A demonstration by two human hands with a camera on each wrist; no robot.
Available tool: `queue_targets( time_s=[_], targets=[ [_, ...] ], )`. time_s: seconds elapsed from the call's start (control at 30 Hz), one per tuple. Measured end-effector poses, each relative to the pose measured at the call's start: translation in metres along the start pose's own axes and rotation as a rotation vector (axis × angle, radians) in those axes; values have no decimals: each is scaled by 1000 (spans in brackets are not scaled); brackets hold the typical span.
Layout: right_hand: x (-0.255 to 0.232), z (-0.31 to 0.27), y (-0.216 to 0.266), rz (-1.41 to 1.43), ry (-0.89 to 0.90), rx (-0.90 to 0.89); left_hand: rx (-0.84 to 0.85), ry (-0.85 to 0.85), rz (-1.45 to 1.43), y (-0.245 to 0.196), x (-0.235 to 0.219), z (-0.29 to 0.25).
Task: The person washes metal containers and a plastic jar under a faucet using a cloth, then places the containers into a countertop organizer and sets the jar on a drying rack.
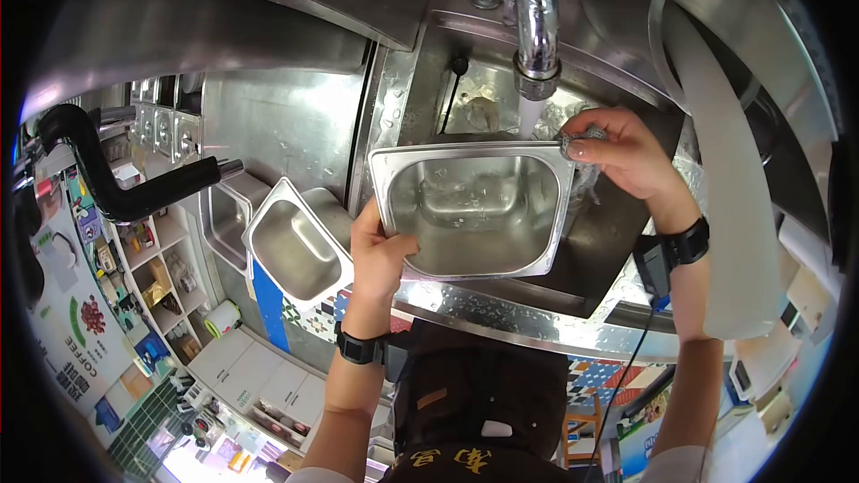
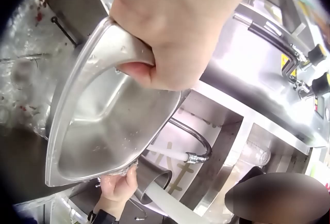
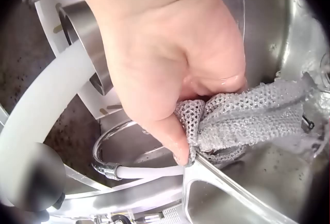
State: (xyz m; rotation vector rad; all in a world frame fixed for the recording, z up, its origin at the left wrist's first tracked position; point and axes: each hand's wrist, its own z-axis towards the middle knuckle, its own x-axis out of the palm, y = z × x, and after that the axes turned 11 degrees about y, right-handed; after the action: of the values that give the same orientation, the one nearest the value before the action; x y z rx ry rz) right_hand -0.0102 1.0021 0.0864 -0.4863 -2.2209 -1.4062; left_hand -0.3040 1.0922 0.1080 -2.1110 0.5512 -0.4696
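Observation:
A rectangular stainless steel food pan (image 1: 483, 206) is held tilted over the sink, its hollow facing the head camera, with drops of water inside. My left hand (image 1: 380, 255) grips its left rim, thumb over the edge. At the opposite corner my right hand (image 1: 626, 152) pinches a grey mesh scouring cloth (image 3: 247, 118) against the rim; the wet cloth hangs down beyond the pan. Both hands also show in the left wrist view, the right hand (image 2: 118, 188) at the pan's far end.
Water runs from the faucet (image 1: 537, 63) into the sink (image 1: 429, 72) behind the pan. Two more steel pans stand on the left, the nearer pan (image 1: 300, 246) close to my left forearm. A thick white hose (image 1: 729, 188) hangs by my right arm. A black pipe handle (image 1: 134, 188) juts in at left.

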Motion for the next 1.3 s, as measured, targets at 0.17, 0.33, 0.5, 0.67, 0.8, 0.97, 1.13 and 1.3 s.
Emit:
queue_targets(
  time_s=[0.17,0.33,0.5,0.67,0.8,0.97,1.13,1.3],
  targets=[
    [19,-8,-30,421,-100,-159,21,-40,-56,8,4,-4],
    [43,-15,-43,375,-232,-283,6,-54,-126,13,5,-10],
    [45,-25,-48,327,-180,-316,64,-78,-111,14,6,-11],
    [41,-24,-44,56,-125,-303,116,-93,-38,10,-3,-23],
    [30,-18,-22,-420,-29,-437,139,-59,57,5,-21,-28],
    [25,-4,4,-565,133,-436,112,-63,80,-5,-27,-25],
    [18,5,7,-600,226,-332,148,-65,163,-13,-31,-25],
    [12,17,16,-636,441,-223,69,-20,266,-16,-46,-29]
  ],
)
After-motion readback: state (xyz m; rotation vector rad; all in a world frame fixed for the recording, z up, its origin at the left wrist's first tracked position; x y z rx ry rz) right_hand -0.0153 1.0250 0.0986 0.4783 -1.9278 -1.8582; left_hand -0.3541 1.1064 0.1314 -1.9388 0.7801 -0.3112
